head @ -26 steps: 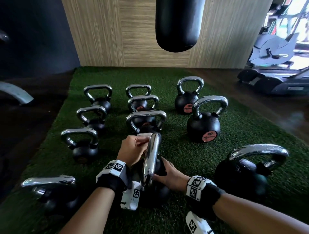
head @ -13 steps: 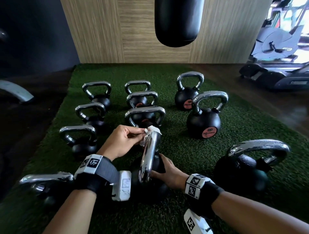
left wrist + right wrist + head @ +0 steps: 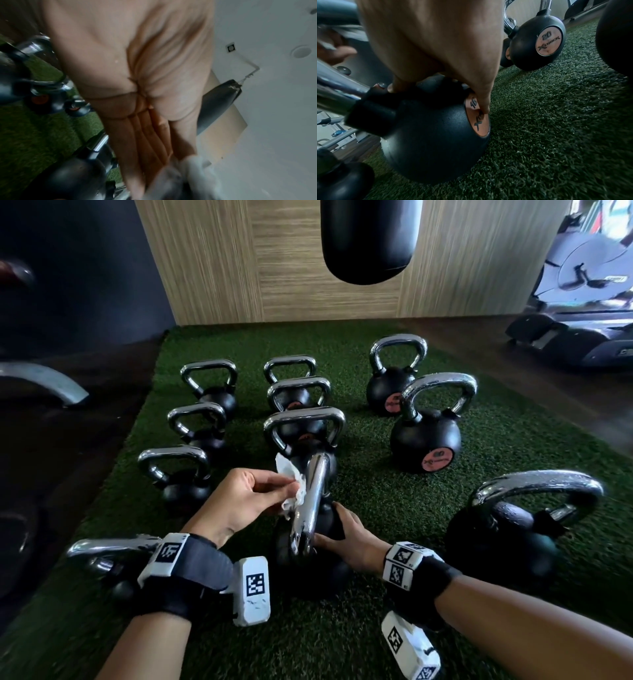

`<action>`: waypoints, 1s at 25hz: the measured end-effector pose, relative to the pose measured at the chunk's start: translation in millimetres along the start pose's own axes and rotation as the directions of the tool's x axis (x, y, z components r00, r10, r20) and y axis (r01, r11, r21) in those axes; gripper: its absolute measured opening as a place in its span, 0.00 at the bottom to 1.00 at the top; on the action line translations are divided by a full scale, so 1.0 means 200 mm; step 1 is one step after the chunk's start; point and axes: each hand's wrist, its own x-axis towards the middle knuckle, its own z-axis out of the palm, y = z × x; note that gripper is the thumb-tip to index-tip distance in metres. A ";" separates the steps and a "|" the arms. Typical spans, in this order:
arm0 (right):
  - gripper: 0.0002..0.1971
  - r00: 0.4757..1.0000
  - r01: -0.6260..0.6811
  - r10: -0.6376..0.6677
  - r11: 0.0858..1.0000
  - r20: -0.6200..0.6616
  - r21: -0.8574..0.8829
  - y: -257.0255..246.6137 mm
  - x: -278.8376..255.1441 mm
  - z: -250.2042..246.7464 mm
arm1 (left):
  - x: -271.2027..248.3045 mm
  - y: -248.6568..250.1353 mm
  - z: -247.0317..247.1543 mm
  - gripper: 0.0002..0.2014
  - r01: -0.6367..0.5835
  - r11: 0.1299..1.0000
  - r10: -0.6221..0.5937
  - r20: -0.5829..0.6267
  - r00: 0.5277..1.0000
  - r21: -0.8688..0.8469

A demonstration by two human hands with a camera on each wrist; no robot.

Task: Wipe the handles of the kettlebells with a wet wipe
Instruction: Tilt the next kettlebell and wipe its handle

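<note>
A black kettlebell point(image 3: 308, 563) marked 16 point(image 3: 435, 146) stands on the turf right in front of me, its chrome handle point(image 3: 313, 498) seen edge-on. My left hand point(image 3: 250, 501) pinches a crumpled white wet wipe point(image 3: 291, 481) against the handle's left side near the top. In the left wrist view the wipe point(image 3: 197, 175) is a blurred white patch at my fingertips. My right hand point(image 3: 346, 537) rests on the top of the ball, fingers spread over it point(image 3: 481, 94), steadying it.
Several more chrome-handled kettlebells stand on the green turf point(image 3: 394, 508): rows ahead point(image 3: 301, 422), a 20 point(image 3: 424, 440) to the right, a big one point(image 3: 507, 529) at near right, another point(image 3: 102, 556) at near left. A punch bag point(image 3: 370, 237) hangs ahead; a treadmill point(image 3: 575, 337) stands at right.
My left hand has slid down the handle's left side with the wipe, its grip loosening from a wrap at the top to a pinch. The right hand has stayed on the ball.
</note>
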 end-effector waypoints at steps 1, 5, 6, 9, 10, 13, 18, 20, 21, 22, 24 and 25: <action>0.52 1.000 -0.003 0.003 1.000 0.000 -0.003 0.00 0.00 0.00 | -0.03 -0.01 -0.01 0.13 0.011 1.000 -0.011 0.028 1.000 -0.007; 0.51 1.000 0.016 -0.016 1.000 -0.005 0.005 0.00 -0.01 0.00 | -0.15 -0.07 -0.05 0.15 0.004 1.000 -0.005 0.075 0.997 0.015; 0.51 1.000 0.021 -0.021 1.000 -0.007 0.005 0.00 0.00 0.00 | -0.17 -0.08 -0.04 0.14 -0.002 1.000 0.002 0.064 0.998 0.006; 0.52 1.000 0.014 -0.013 1.000 -0.003 0.012 0.01 -0.01 0.00 | -0.25 -0.11 -0.02 0.07 -0.033 0.999 0.030 0.106 0.994 0.025; 0.52 1.000 0.012 -0.012 1.000 0.005 0.016 0.01 -0.01 0.00 | -0.28 -0.12 -0.02 0.07 -0.049 0.997 0.043 0.126 0.991 0.051; 0.52 1.000 0.018 -0.019 0.999 0.020 0.032 0.01 -0.01 -0.01 | -0.32 -0.17 -0.03 0.14 -0.062 0.994 0.050 0.129 0.990 0.087; 0.52 0.999 0.032 -0.033 0.999 0.018 0.011 0.02 -0.01 0.00 | -0.36 -0.28 0.06 0.12 0.001 1.000 -0.003 0.119 0.993 0.015; 0.52 1.000 0.022 -0.022 1.000 0.017 0.016 0.02 0.00 0.00 | -0.35 -0.30 0.08 0.11 -0.033 0.999 0.033 0.097 0.995 -0.006; 0.52 0.999 0.027 -0.027 1.000 0.026 0.008 0.02 0.00 -0.01 | -0.35 -0.30 0.08 0.10 -0.036 0.999 0.036 0.091 0.995 -0.004; 0.51 0.998 0.044 -0.043 0.999 0.038 -0.020 0.01 0.00 -0.02 | -0.35 -0.30 0.08 0.10 -0.030 0.999 0.028 0.097 0.995 0.023; 0.41 0.993 0.089 -0.077 0.985 0.086 -0.146 -0.04 -0.01 -0.11 | -0.32 -0.26 0.05 0.11 0.015 0.987 -0.032 0.104 0.994 0.157; 0.34 0.989 0.119 -0.092 0.962 0.120 -0.247 -0.08 -0.02 -0.18 | -0.29 -0.21 0.03 0.10 0.062 0.975 -0.075 0.052 0.996 0.212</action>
